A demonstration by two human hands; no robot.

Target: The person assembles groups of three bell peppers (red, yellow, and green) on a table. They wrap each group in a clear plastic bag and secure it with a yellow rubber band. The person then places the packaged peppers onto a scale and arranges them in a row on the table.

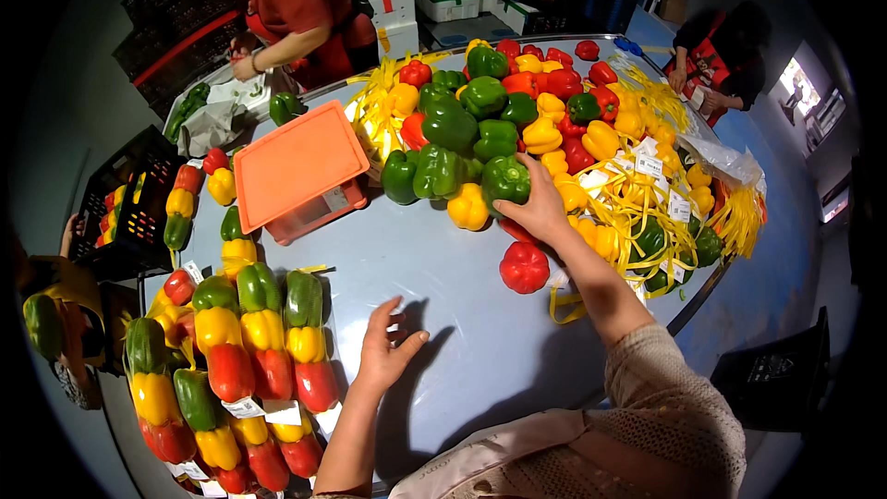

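Observation:
My right hand (537, 204) grips a green bell pepper (506, 184) at the near edge of a large heap of loose green, red and yellow peppers. A yellow bell pepper (468, 207) lies just left of it, and a red bell pepper (524, 267) lies below my right wrist. Held over the table, my left hand (389, 350) has its fingers apart and nothing in it. To its left lie stacked net packs of peppers (263, 339), each with green, yellow and red in a row, some bearing white labels.
An orange plastic basket (301, 166) stands upside down or lidded on the metal table (388, 256). Yellow net bags with tags (637, 201) cover the right side. A black crate (125, 201) is at the left. People work at the upper left (298, 14) and upper right (721, 62).

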